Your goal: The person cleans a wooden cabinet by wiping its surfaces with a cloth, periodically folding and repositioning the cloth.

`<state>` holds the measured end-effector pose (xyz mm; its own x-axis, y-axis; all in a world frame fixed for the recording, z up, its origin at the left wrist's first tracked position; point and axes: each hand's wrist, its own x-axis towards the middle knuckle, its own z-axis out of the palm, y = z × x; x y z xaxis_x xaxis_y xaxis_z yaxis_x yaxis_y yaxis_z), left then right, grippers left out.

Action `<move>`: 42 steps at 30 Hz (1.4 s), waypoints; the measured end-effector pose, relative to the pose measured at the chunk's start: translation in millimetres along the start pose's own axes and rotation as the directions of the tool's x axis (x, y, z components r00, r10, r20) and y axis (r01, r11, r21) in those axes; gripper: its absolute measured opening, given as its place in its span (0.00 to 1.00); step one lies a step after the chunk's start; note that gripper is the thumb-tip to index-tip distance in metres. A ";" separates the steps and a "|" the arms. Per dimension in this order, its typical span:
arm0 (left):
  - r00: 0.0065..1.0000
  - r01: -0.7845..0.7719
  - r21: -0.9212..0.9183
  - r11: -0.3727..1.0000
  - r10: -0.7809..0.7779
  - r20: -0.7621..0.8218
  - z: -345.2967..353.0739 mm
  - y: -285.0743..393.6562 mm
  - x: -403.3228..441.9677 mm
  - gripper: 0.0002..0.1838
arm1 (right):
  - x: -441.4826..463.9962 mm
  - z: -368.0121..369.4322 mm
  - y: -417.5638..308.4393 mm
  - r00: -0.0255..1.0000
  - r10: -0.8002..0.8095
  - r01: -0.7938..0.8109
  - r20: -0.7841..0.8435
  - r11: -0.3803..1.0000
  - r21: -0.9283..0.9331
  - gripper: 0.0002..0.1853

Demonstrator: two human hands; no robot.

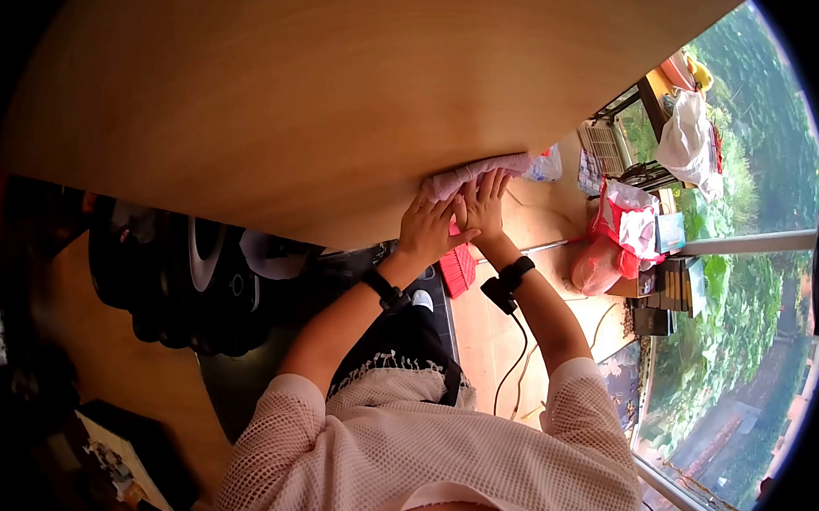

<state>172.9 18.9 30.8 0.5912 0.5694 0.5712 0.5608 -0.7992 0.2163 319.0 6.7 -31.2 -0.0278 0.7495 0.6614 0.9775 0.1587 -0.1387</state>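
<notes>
The left hand (423, 229) and right hand (483, 215) are side by side, fingers stretched out on a pink cloth (479, 169). The cloth is at the near edge of a big wooden board (343, 97). Past them are a red broom (457, 270), then a red bag (597, 265).

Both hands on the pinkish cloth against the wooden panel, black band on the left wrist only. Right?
Not quite. The head view shows a right-wrist black band as well as the left-wrist black band. The rest stands: left hand and right hand are on the pinkish cloth against the wooden panel.
</notes>
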 end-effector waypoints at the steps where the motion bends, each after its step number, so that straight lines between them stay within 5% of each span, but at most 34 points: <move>1: 1.000 0.007 0.002 1.000 -0.007 -0.002 -0.5 -5.8 -7.0 0.39 | -2.7 9.3 -5.1 0.999 -0.020 0.020 -0.029 1.000 -0.012 0.33; 8: 0.996 0.078 0.049 0.996 -0.076 -0.044 -43.1 -52.5 -47.6 0.38 | 17.1 21.2 -80.3 0.999 -0.041 0.040 0.027 0.999 0.034 0.32; 12: 0.984 0.180 0.075 0.981 -0.178 -0.026 -76.9 -87.4 -83.3 0.38 | 42.0 29.6 -141.0 0.976 -0.214 0.215 -0.049 0.976 0.017 0.28; 17: 0.966 0.257 0.184 0.949 -0.247 -0.075 -103.0 -136.9 -136.4 0.38 | 50.8 54.8 -215.2 0.924 -0.377 0.366 0.056 0.919 0.150 0.29; 21: 0.923 0.379 0.195 0.905 -0.357 -0.142 -113.6 -149.7 -162.2 0.48 | 72.0 47.5 -258.9 0.859 -0.507 0.496 0.079 0.860 0.123 0.32; 26: 0.866 0.492 0.003 0.871 -0.489 -0.101 -112.6 -149.2 -172.4 0.53 | 82.0 47.0 -276.3 0.839 -0.533 0.510 0.114 0.841 0.182 0.31; 29: 0.837 0.517 -0.144 0.844 -0.534 -0.119 -115.4 -136.8 -160.7 0.54 | 100.9 12.4 -280.6 0.763 -0.493 0.449 0.418 0.869 0.207 0.31; 31: 0.821 0.528 -0.213 0.822 -0.558 -0.122 -108.7 -125.2 -156.5 0.54 | 101.4 7.3 -278.2 0.787 -0.498 0.444 0.363 0.867 0.227 0.30; 35: 0.825 0.439 -0.408 0.801 -0.538 -0.169 -105.4 -109.2 -144.7 0.54 | 105.0 -1.1 -276.0 0.817 -0.570 0.564 0.087 0.821 0.087 0.31; 38: 0.869 0.382 -0.458 0.803 -0.480 -0.118 -132.5 -114.3 -124.9 0.55 | 137.3 -43.6 -283.6 0.787 -0.573 0.578 0.228 0.814 0.050 0.33; 42: 0.903 0.177 -0.345 0.922 -0.291 -0.315 -178.7 -120.8 -73.4 0.56 | 179.9 -84.4 -287.4 0.880 -0.460 0.456 0.114 0.888 0.062 0.28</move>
<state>-41.8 39.3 104.3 0.1883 0.6867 0.7022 0.4221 -0.7021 0.5735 50.7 41.7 189.8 -0.4982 0.6602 0.5620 0.8423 0.5223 0.1331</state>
